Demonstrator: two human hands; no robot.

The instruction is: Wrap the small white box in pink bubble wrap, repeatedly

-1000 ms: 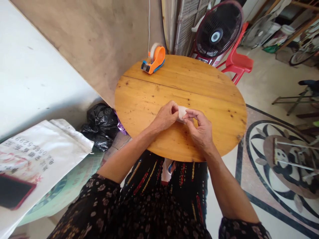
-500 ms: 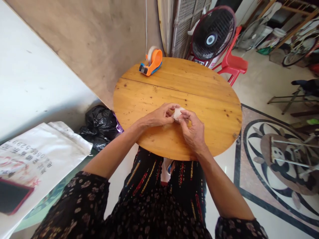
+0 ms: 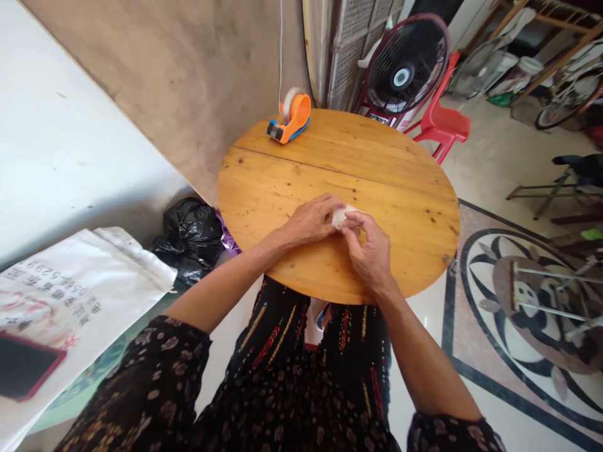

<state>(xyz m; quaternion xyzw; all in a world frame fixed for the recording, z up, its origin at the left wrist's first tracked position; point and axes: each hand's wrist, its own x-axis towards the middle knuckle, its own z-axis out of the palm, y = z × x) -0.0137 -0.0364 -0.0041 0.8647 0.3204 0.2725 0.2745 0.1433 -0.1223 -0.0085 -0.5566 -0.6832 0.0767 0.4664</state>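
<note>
Between my two hands is a small whitish piece (image 3: 341, 216), possibly folded paper or plastic; its kind is too small and covered to make out. My left hand (image 3: 314, 220) is closed on its left side, with the fingertips curled around the edge. From the right, my right hand (image 3: 370, 245) pinches it between thumb and fingers. Both hands are low over the near middle of the round wooden table (image 3: 282, 179). Toward the table's far left edge stands an orange and blue tape dispenser (image 3: 296, 119) with a roll of tape in it.
Behind the table are a dark red fan (image 3: 406, 66) and a red plastic chair (image 3: 443, 122). To the left lie a black plastic bag (image 3: 191, 232), a white printed sack (image 3: 98, 276) and a phone (image 3: 31, 365). A wooden board leans along the far left.
My left hand has shifted slightly right and rolled over, its back now turned more upward. The whitish piece has moved a little right. My right hand keeps its pinch.
</note>
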